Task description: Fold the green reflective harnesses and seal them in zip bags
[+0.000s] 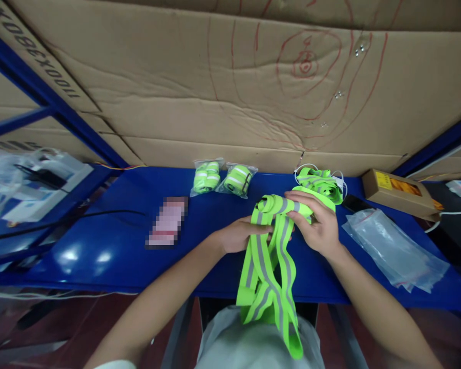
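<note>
A neon green reflective strap (261, 256) with a grey stripe is held between my two hands above the table's front edge. My left hand (240, 234) grips the strap from the left, its thumb pressed over the band. My right hand (318, 220) pinches a partly rolled section, thumb below and fingers on top. Long loops hang down past the table edge to my lap. Behind my right hand lies a heap of the same green strap (322, 184). Two clear bags with rolled green straps, the left bag (206, 177) and the right bag (237, 179), rest near the cardboard.
Flat clear zip bags (395, 248) lie right on the blue table (119, 246). An open cardboard box (401, 193) stands behind them. A blurred-out pink rectangular item (167, 223) lies left of centre. Cables and a power strip (49, 189) occupy the far left. A cardboard wall (169, 87) rises behind.
</note>
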A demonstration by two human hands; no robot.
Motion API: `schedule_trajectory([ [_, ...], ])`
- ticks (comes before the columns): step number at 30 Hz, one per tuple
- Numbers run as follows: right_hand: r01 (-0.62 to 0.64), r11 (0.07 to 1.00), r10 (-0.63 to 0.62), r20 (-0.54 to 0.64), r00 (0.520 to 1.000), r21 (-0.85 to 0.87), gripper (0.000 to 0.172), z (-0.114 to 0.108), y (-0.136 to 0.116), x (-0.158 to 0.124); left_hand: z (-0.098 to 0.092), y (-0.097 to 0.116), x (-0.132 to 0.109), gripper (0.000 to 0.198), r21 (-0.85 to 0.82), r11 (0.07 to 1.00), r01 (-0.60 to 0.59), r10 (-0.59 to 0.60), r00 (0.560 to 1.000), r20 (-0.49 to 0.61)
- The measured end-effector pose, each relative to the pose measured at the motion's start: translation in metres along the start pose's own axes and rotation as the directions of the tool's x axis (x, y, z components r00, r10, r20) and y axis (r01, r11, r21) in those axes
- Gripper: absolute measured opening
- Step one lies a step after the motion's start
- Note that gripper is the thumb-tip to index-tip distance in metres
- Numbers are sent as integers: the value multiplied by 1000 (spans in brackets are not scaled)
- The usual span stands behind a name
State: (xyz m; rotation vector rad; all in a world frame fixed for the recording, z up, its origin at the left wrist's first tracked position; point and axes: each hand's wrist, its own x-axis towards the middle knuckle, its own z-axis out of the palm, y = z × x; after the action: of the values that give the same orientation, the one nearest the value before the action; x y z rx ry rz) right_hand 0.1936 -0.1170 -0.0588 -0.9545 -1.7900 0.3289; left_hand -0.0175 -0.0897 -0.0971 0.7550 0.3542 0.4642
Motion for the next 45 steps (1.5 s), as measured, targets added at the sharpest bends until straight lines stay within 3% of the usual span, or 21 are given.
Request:
schedule_trajectory([
  [3,-42,999,42,-11,999,35,26,5,-1,-3,0,3,0,46,-7,1000,17,-16,999,50],
  [6,-221,969,218,34,975,112,25,9,3,-4,4,-4,2,49,31,998,46,-48,996,70],
  [8,-387,896,380,76,922,218,27,11,7,-2,6,-9,3,48,87,995,57,-61,997,38],
  [11,-574,703,553,186,812,419,33,13,9,1,9,-12,3,43,156,985,74,-75,997,0],
  [15,-691,402,690,298,660,600,37,19,13,3,8,-12,1,38,128,983,133,-131,991,-26],
  [17,-703,372,715,296,633,606,41,22,17,3,7,-12,2,38,91,986,143,-137,988,-64],
  [21,-685,513,683,237,691,518,51,30,27,0,4,-18,5,39,67,988,140,-135,988,-79],
  [26,-638,634,674,94,733,437,48,36,30,-9,1,-29,6,48,42,967,252,-255,964,79],
  [28,-524,787,546,28,837,326,39,32,26,-13,2,-29,6,50,52,962,268,-273,953,131],
  [30,-287,947,288,13,957,142,29,26,22,-15,3,-24,5,54,61,966,251,-258,951,171],
  [31,-151,987,150,29,988,51,25,23,21,-15,3,-21,4,59,65,971,230,-238,952,193],
  [33,32,997,-29,52,998,-65,22,17,20,-13,3,-12,2,71,61,986,153,-163,960,229],
  [36,146,981,-139,60,988,-126,25,15,24,-8,-1,-2,0,85,15,999,37,-39,979,198],
  [38,185,975,-170,125,977,-123,24,17,27,-6,-5,2,0,94,-30,998,48,-43,989,142],
  [42,131,991,-118,234,965,-40,24,21,29,-5,-9,3,4,98,-87,984,154,-146,985,93],
  [45,39,994,-65,257,964,106,28,24,24,-7,-10,2,6,68,-112,992,64,-70,996,-47],
])
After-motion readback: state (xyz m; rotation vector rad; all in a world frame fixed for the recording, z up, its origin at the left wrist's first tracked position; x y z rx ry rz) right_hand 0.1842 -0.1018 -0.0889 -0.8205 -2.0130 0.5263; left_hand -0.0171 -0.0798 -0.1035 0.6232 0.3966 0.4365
